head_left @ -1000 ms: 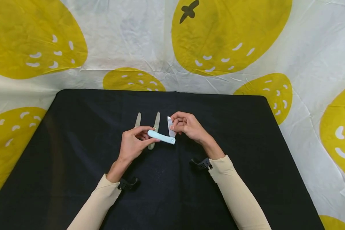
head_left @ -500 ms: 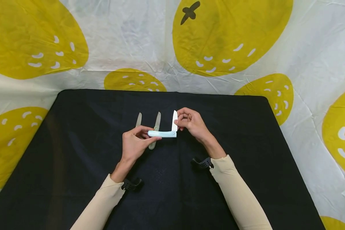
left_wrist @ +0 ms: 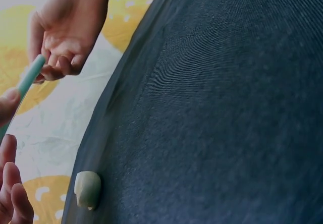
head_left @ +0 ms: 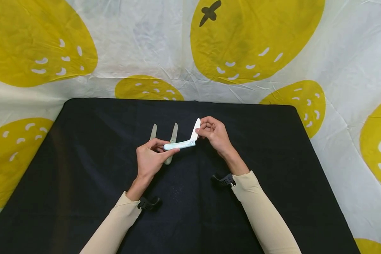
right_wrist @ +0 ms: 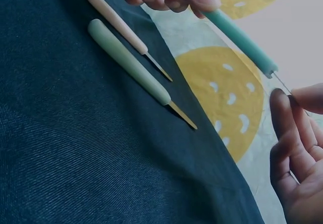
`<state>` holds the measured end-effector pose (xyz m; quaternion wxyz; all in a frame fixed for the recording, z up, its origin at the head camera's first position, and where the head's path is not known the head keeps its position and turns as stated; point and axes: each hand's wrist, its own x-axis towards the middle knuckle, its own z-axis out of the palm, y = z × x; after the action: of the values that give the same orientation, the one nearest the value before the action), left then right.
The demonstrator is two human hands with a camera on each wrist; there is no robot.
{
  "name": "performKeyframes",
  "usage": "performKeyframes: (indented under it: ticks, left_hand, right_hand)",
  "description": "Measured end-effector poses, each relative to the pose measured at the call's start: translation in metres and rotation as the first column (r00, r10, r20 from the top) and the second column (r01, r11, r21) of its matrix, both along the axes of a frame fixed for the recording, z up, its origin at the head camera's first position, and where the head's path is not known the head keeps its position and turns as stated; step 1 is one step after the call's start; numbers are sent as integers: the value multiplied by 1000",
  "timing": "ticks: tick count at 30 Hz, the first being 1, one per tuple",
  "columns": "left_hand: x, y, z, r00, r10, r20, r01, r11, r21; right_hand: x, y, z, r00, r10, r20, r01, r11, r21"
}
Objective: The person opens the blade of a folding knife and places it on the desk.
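A folding knife with a light blue handle (head_left: 185,144) is held above the black cloth. My left hand (head_left: 148,157) pinches the handle's far-left end between thumb and fingers. The right hand (head_left: 215,133) pinches the blade (head_left: 195,129), which stands out at a wide angle to the handle. Below, partly behind my left hand, lie two more knives with their blades out. One has a pale green handle (right_wrist: 128,62), the other a pale pinkish handle (right_wrist: 116,22). In the left wrist view only a rounded pale green handle end (left_wrist: 88,189) shows on the cloth.
A black cloth (head_left: 257,151) covers the table, with small pale specks on it in front of the hands. Behind and at the sides hangs a white sheet (head_left: 146,38) with yellow fruit prints. Dark straps (head_left: 223,180) circle both wrists.
My right hand has moved up and slightly right, swinging the blade wider from the handle. The handle's right end has risen; the left hand keeps its grip. The two lying knives have not moved.
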<state>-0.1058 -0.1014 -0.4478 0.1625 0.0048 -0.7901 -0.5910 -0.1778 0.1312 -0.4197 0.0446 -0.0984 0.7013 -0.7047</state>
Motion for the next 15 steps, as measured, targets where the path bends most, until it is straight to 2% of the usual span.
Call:
performKeyframes:
  ticks: [5,15]
  left_hand:
    - [1,3,-2,1000,16,-6,-16,1000,2]
    - [2,9,-5,1000,30,-9,-30,1000,-4]
  right_hand:
    - [0,1,-2,1000,-25,11,26,998,-49]
    - [0,3,-8,997,-73,34,75,993,-86]
